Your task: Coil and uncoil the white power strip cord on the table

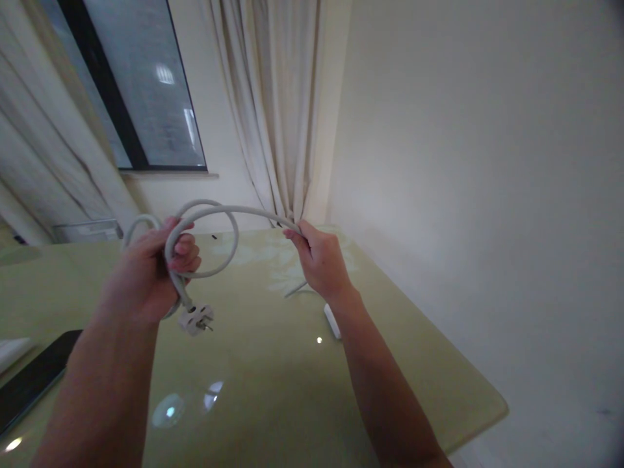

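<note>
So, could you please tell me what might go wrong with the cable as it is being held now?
The plug hangs loose below the left hand, so it might swing and knock the table.
The cable makes wide, loose loops at that hand, which could slip or tangle.
The right hand grips the cable farther along; a hard pull there might drag the gathered loops out.

The cable (234, 209) looks like smooth, matt plastic, its plug (191, 321) plastic with metal pins (208, 327). The tabletop (253, 364) is smooth and glossy; the curtain (273, 97) is cloth, the wall (463, 162) matt.
</note>
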A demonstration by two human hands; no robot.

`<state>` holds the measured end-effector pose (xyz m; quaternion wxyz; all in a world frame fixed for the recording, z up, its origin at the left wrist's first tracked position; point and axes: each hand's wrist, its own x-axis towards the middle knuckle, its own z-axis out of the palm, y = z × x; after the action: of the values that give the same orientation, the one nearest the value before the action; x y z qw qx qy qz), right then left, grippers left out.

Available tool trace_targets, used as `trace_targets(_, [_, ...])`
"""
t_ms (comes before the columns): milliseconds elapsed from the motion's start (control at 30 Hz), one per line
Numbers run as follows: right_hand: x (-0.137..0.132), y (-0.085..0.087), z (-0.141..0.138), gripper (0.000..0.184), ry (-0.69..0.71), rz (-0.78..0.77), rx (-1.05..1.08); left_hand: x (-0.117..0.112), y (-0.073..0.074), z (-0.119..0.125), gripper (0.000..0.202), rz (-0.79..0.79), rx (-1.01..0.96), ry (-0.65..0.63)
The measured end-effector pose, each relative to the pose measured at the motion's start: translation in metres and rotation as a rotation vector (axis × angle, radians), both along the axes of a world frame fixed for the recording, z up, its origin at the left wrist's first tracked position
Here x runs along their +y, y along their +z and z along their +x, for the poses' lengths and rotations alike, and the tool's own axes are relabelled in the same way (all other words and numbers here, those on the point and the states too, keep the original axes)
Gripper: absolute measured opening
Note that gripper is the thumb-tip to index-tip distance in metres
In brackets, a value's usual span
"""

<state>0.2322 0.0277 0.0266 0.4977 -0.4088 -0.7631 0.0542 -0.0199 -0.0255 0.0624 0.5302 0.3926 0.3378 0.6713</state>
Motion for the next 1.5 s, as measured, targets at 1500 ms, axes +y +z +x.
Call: trace_targets(1500, [-0.021, -0.010, -0.046, 0.047, -0.110, -0.214, -0.647, 0.001, 0.000, 0.008, 0.037, 0.055, 0.010, 0.131])
